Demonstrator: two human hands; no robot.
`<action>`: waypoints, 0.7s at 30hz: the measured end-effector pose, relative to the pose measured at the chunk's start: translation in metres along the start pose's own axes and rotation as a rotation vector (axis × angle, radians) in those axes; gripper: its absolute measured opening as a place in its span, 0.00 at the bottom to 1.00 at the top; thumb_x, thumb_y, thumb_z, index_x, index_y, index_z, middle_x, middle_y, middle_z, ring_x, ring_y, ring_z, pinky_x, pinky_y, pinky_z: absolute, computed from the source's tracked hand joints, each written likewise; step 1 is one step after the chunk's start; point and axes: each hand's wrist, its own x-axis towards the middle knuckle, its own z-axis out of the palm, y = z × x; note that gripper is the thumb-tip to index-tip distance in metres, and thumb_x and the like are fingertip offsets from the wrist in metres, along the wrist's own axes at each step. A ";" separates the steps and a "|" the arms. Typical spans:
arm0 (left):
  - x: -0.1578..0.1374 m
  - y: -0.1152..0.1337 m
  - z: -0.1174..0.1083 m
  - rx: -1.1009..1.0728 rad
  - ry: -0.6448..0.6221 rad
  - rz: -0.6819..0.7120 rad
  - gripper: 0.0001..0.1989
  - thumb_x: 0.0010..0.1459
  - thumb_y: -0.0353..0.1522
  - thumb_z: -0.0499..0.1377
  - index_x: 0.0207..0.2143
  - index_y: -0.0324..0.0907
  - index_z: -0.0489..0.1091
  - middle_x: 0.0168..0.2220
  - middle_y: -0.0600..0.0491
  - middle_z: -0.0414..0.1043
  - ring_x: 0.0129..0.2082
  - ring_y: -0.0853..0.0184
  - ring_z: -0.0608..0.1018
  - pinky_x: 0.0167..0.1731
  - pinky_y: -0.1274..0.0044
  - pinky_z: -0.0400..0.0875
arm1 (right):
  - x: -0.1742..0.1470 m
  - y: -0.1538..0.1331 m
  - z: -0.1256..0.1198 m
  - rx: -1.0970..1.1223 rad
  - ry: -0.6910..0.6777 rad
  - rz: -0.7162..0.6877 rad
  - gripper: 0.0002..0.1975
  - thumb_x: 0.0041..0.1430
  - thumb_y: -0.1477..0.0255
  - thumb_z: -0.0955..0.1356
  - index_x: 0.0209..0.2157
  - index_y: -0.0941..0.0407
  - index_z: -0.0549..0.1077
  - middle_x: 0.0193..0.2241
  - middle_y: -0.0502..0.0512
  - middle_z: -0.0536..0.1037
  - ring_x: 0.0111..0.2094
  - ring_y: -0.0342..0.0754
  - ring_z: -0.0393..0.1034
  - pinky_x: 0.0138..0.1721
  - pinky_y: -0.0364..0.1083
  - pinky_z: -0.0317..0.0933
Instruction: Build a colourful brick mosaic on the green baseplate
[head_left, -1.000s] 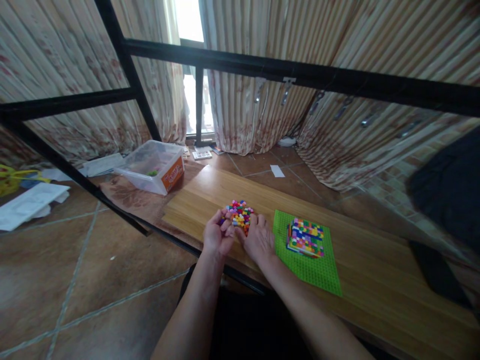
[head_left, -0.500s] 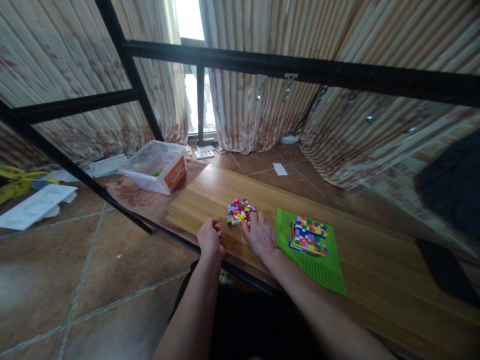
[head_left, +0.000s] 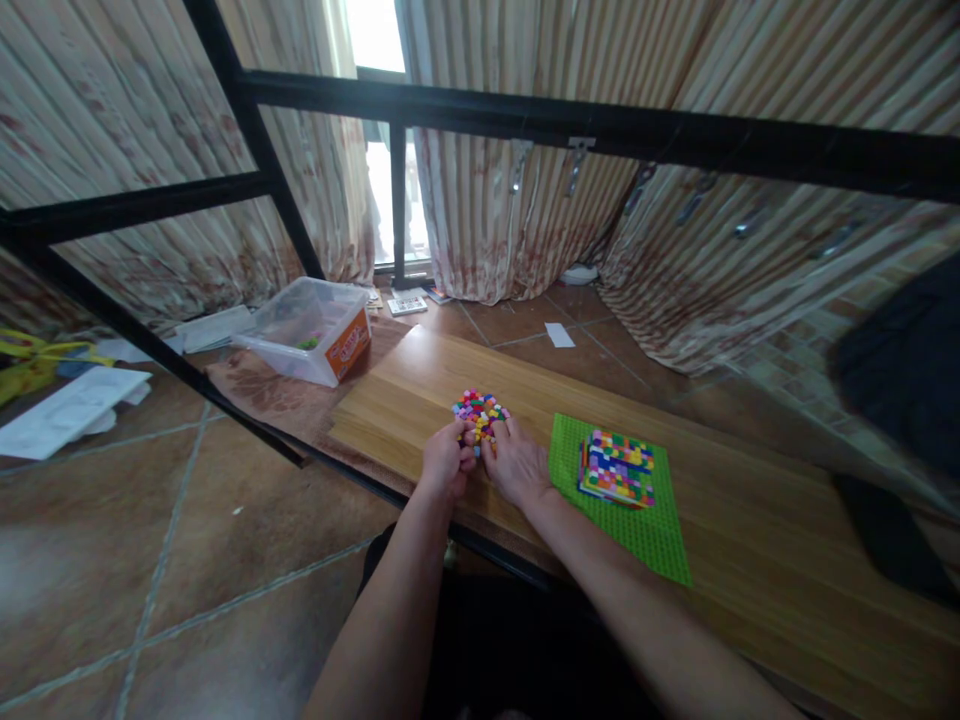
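A pile of small multicoloured toy bricks (head_left: 480, 408) lies on the wooden table (head_left: 405, 375). At the pile's near left edge is my left hand (head_left: 445, 458), its fingers curled in and pressed together; whatever they hold is too small to make out. My right hand (head_left: 517, 465) reaches into the pile's near right side with bent fingers, the tips down among the bricks and partly hidden. To the right, a green baseplate (head_left: 562, 470) carries a low block built of colourful bricks (head_left: 619, 468).
A clear plastic box (head_left: 300, 330) with an orange label stands beyond the table's left end. A black metal frame (head_left: 480, 105) crosses in front of the curtains (head_left: 480, 220). A dark flat object (head_left: 892, 535) lies at the table's right.
My left hand has moved right and up to the pile, close to my right hand. My right hand stays at the pile with only a slight shift.
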 end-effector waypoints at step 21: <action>0.002 -0.012 0.001 0.006 0.019 0.144 0.08 0.53 0.33 0.61 0.27 0.36 0.67 0.17 0.61 0.60 0.11 0.82 0.53 0.12 0.85 0.42 | -0.004 0.003 0.007 -0.007 0.083 0.006 0.16 0.71 0.64 0.57 0.40 0.55 0.71 0.42 0.58 0.77 0.44 0.50 0.70 0.36 0.45 0.58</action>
